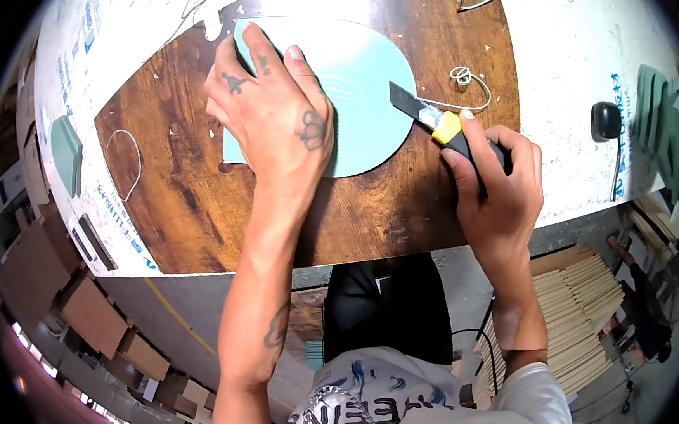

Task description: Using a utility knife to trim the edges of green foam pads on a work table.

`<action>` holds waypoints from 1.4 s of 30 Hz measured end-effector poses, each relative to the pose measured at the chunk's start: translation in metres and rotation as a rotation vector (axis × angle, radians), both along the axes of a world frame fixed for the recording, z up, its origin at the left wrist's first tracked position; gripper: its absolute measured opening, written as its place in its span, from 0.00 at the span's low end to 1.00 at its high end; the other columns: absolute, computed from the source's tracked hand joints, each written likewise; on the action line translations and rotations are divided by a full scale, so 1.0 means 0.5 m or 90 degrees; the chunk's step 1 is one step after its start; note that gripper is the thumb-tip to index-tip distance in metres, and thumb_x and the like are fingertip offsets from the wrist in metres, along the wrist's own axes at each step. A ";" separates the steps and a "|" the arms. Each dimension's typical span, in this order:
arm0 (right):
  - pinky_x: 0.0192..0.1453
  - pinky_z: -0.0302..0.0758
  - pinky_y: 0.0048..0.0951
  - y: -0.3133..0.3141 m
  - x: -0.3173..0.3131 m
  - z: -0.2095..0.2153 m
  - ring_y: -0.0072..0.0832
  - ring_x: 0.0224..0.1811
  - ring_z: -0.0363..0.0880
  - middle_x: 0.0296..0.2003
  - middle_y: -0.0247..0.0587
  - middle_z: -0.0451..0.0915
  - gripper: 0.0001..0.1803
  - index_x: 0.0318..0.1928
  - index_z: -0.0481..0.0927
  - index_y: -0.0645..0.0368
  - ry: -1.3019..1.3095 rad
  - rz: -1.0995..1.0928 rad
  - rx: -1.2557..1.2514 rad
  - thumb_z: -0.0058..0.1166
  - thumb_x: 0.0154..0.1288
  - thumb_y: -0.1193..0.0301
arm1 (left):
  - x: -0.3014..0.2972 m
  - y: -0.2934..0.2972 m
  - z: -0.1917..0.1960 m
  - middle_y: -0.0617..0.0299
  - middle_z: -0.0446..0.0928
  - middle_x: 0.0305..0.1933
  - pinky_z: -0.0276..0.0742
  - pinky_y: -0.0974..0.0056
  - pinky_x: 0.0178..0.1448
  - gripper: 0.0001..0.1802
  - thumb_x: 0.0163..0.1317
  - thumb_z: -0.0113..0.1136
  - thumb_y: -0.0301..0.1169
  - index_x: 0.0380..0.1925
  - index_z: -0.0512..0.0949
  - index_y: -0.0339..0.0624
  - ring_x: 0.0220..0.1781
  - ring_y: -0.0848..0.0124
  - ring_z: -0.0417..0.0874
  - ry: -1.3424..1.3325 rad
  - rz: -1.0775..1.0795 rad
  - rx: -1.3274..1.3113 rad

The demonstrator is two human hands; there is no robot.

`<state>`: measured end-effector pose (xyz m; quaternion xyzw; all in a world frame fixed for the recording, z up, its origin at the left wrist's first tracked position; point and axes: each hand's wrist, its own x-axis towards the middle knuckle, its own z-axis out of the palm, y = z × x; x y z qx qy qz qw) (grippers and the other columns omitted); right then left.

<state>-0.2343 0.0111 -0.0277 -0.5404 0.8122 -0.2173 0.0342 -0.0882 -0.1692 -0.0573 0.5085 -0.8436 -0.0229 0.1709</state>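
Observation:
A pale turquoise sheet [364,124] with a rounded right edge lies flat on a dark wood-grain board [385,222]. My left hand [276,103] rests on its left part, fingers spread and pointing away from me. In my right hand [505,179] is a yellow and black utility knife [447,128], gripped with the index finger along its top. Its dark blade [404,101] is out and reaches over the sheet's right edge; whether it touches the sheet I cannot tell. A thin pale curled strip [475,96] lies just beyond the knife.
The board sits on a white table [560,171]. A black computer mouse [605,121] and stacked green pieces [671,131] are at the right. More green pieces [65,152] lie at the left, near a thin looped strip [138,170]. Long wooden slats [566,319] are stacked below the table.

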 end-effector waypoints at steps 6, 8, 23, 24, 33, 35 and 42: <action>0.43 0.73 0.37 -0.013 -0.013 -0.011 0.38 0.41 0.74 0.42 0.41 0.77 0.22 0.59 0.85 0.49 0.020 0.019 -0.028 0.68 0.64 0.63 | 0.007 0.001 0.008 0.20 0.67 0.61 0.62 0.33 0.67 0.23 0.75 0.46 0.32 0.62 0.71 0.25 0.66 0.34 0.64 0.002 -0.013 0.022; 0.43 0.73 0.38 -0.023 -0.022 -0.019 0.38 0.41 0.74 0.41 0.42 0.78 0.23 0.59 0.85 0.49 0.019 0.030 -0.036 0.68 0.64 0.63 | 0.018 0.001 -0.003 0.26 0.60 0.63 0.61 0.32 0.63 0.23 0.65 0.53 0.23 0.61 0.68 0.30 0.62 0.40 0.63 0.020 -0.066 0.005; 0.48 0.71 0.38 0.007 -0.043 0.029 0.37 0.45 0.74 0.45 0.42 0.75 0.29 0.64 0.81 0.48 -0.091 0.116 0.104 0.70 0.62 0.64 | 0.014 0.003 -0.007 0.35 0.64 0.60 0.61 0.39 0.62 0.22 0.61 0.52 0.21 0.56 0.70 0.31 0.59 0.45 0.65 0.045 -0.033 -0.009; 0.48 0.71 0.38 0.009 -0.042 0.029 0.37 0.45 0.74 0.45 0.42 0.75 0.29 0.64 0.81 0.48 -0.095 0.113 0.104 0.70 0.62 0.64 | 0.015 0.003 -0.005 0.36 0.64 0.59 0.61 0.39 0.61 0.22 0.61 0.52 0.21 0.56 0.70 0.31 0.59 0.45 0.65 0.044 -0.029 -0.012; 0.38 0.72 0.33 -0.013 -0.069 -0.001 0.32 0.40 0.72 0.43 0.37 0.73 0.29 0.64 0.81 0.46 -0.050 0.132 0.004 0.71 0.61 0.65 | 0.024 -0.003 -0.001 0.37 0.64 0.57 0.61 0.38 0.62 0.20 0.63 0.50 0.21 0.56 0.70 0.31 0.59 0.47 0.65 0.004 -0.063 -0.023; 0.37 0.72 0.33 -0.032 -0.092 -0.022 0.32 0.40 0.72 0.43 0.37 0.73 0.29 0.64 0.81 0.45 -0.023 0.146 -0.031 0.71 0.62 0.65 | 0.023 -0.003 -0.001 0.36 0.65 0.55 0.60 0.38 0.62 0.20 0.63 0.50 0.22 0.56 0.69 0.30 0.59 0.48 0.66 0.000 -0.072 -0.015; 0.41 0.75 0.35 -0.062 -0.115 -0.013 0.34 0.40 0.75 0.43 0.37 0.75 0.27 0.61 0.83 0.45 -0.021 0.182 -0.013 0.71 0.60 0.70 | 0.010 0.010 0.014 0.39 0.68 0.50 0.60 0.40 0.60 0.19 0.65 0.51 0.24 0.55 0.70 0.30 0.56 0.50 0.66 -0.046 -0.003 -0.004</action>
